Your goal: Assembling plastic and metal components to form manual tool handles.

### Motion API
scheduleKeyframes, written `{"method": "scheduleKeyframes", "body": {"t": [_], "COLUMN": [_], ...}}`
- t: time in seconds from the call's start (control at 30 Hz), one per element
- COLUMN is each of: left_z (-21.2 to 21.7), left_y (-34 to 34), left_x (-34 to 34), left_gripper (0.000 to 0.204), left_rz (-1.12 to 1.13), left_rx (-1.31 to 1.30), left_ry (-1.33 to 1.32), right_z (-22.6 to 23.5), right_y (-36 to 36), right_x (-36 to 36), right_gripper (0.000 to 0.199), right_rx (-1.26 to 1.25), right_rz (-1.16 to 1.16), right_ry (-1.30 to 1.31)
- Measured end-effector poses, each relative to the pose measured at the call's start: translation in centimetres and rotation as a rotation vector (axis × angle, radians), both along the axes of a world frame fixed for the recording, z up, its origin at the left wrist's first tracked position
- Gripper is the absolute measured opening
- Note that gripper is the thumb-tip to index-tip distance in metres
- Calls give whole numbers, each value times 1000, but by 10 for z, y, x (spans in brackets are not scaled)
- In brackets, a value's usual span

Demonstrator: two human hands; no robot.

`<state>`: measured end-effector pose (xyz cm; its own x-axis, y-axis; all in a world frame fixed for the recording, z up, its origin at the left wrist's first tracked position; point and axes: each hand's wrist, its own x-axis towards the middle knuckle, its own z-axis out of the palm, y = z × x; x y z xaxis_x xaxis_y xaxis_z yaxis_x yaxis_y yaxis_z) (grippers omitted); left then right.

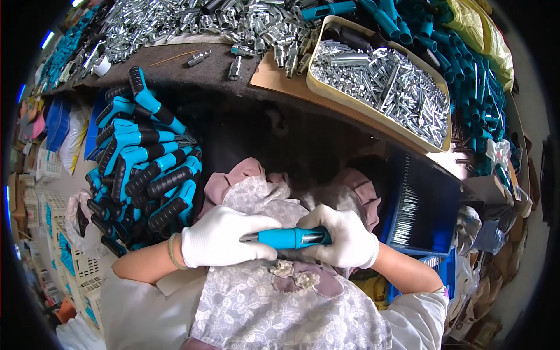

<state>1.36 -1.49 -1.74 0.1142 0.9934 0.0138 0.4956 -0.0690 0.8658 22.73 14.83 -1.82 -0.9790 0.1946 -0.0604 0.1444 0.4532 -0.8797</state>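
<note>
In front of my lap, a teal tubular sleeve (281, 238) lies crosswise between my two gloved hands. My left hand (224, 238) closes its thumb and fingers about the left end, where a short metal piece (249, 237) shows between them. On the other end, my right hand (345, 238) is closed, its fingers around the sleeve beside a dark slot with metal inside. White gloves cover both hands, so the fingertips' exact contact is partly hidden.
Teal-and-black pistol-shaped tools (143, 154) are heaped at left. Metal fittings (192, 23) cover the bench ahead, near a cream tray (373, 111) of metal pins. Teal tubes (466, 70) pile up at far right. A blue bin (429, 216) holding thin metal parts stands right of my lap.
</note>
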Motion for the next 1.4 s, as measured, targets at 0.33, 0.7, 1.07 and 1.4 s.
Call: {"method": "scheduleKeyframes", "body": {"t": [0.33, 0.7, 1.07, 1.4], "left_z": [15, 3, 35, 10], "left_y": [-1, 2, 26, 28], "left_x": [0, -6, 12, 22], "left_gripper": [44, 34, 60, 52], "left_rz": [12, 10, 10, 204], "left_rx": [-138, -845, 190, 311], "left_ry": [-49, -503, 678, 394], "right_z": [-3, -19, -3, 15], "right_y": [-10, -15, 2, 7], "right_x": [3, 5, -8, -16], "right_gripper": [42, 42, 41, 44], "right_rx": [-58, 137, 226, 140], "right_rz": [-33, 32, -105, -198], "right_ry": [93, 246, 350, 222]}}
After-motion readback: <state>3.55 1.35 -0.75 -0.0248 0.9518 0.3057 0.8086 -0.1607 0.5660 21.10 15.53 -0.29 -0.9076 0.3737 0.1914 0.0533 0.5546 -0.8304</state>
